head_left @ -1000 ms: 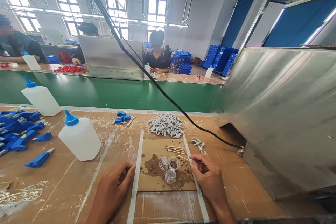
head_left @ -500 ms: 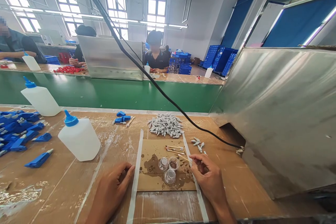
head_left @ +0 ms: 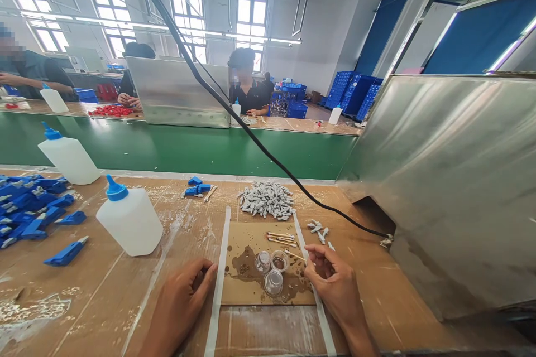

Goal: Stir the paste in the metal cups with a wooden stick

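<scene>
My right hand (head_left: 333, 276) is closed on a cotton swab (head_left: 295, 255), pinched between thumb and forefinger, its tip pointing left toward the small clear cups. Three such cups (head_left: 273, 282) stand close together on a wet-stained brown board (head_left: 238, 295). Behind them lie several more cotton swabs (head_left: 281, 239) with dark tips. My left hand (head_left: 190, 290) rests on the table just left of the board, against a white tape strip (head_left: 220, 276). Its fingers are curled in, with nothing visible in them.
A heap of small grey parts (head_left: 266, 199) lies behind the board, with a few loose grey parts (head_left: 319, 230) to its right. Squeeze bottles (head_left: 132, 223) and blue parts (head_left: 33, 201) occupy the left. A black cable (head_left: 268, 153) crosses to a metal box (head_left: 452, 178). Co-workers sit opposite.
The whole view has shifted slightly, so things appear a little farther right. Both hands keep nearly the same pose. The person opposite has turned their head.
</scene>
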The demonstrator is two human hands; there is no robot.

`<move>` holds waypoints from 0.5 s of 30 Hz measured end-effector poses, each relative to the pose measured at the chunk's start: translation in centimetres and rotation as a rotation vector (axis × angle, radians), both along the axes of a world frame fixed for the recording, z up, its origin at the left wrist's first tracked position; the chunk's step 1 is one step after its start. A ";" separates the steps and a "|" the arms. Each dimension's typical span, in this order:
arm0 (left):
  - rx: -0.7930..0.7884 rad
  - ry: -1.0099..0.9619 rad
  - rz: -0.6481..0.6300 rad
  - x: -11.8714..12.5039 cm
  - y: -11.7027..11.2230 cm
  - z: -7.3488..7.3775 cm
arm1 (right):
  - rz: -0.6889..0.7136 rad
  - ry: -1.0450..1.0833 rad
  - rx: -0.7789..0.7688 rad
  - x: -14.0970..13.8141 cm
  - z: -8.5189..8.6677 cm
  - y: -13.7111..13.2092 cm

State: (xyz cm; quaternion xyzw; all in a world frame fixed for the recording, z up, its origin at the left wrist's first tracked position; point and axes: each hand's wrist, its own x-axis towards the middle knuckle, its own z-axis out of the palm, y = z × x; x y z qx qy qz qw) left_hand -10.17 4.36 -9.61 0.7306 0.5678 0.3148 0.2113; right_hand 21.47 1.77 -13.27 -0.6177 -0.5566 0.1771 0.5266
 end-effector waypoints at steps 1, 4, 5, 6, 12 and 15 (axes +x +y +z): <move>0.001 -0.001 -0.001 0.0 0.0 -0.1 | -0.012 0.005 -0.007 0.0 0.0 0.0; 0.000 0.002 0.003 -0.1 0.0 -0.3 | -0.033 0.006 -0.026 0.0 0.0 0.0; -0.004 0.004 0.006 -0.1 0.0 -0.3 | -0.037 0.004 -0.028 0.0 0.0 0.0; -0.007 0.003 0.007 -0.1 0.0 -0.4 | -0.041 0.000 -0.026 0.0 0.0 0.0; -0.019 -0.008 0.003 -0.1 0.1 -0.1 | -0.079 -0.026 0.007 0.2 0.0 -0.1; -0.037 -0.009 0.008 -0.1 0.0 -0.1 | -0.100 -0.035 0.022 0.2 0.0 -0.2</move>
